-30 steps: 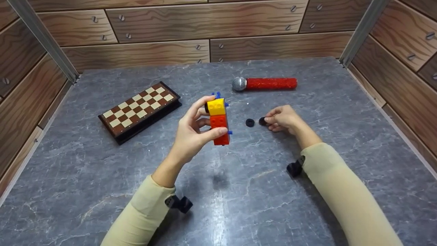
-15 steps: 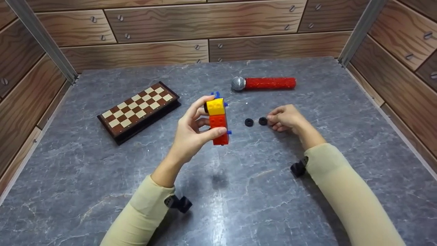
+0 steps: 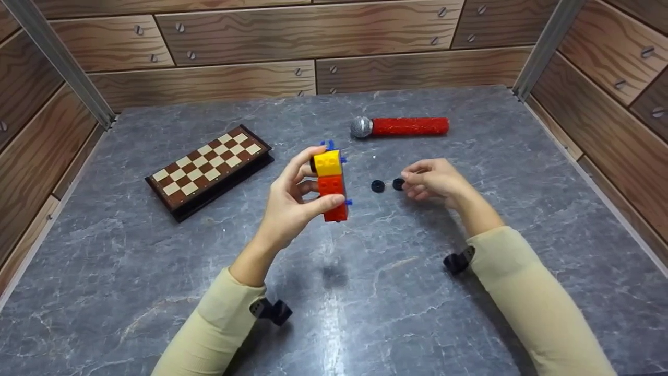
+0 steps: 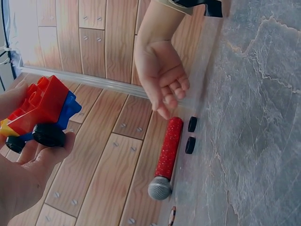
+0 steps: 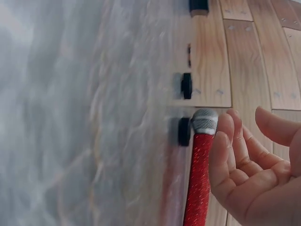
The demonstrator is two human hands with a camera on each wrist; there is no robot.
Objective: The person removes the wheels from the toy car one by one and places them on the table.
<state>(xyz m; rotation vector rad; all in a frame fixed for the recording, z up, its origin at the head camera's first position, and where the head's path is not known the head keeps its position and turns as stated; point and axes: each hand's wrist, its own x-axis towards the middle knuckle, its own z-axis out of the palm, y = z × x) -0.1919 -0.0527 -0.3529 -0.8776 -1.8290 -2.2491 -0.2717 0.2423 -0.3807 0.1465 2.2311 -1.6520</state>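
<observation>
My left hand (image 3: 292,206) holds up a toy car of building blocks (image 3: 331,184), thumb on one side and fingers on the other. Its body is red and yellow on a blue base. In the left wrist view black wheels (image 4: 49,135) sit on one side of it, while bare blue axle ends stick out opposite in the head view. Two loose black toy wheels (image 3: 378,186) lie on the table to the right. Just above the right one of them (image 3: 397,184) hovers my right hand (image 3: 438,180), fingers loosely bent; the right wrist view shows nothing between fingers and thumb.
A red glittery microphone (image 3: 409,126) lies behind the loose wheels. Toward the back left rests a folded chessboard box (image 3: 209,169). Wood-patterned walls (image 3: 313,36) enclose the grey marbled tabletop (image 3: 365,313) at the back and sides.
My right hand first touches the right-hand loose wheel, then draws off it to the right, and now its fingertips overlap that wheel's edge again. The left hand keeps its hold on the toy car.
</observation>
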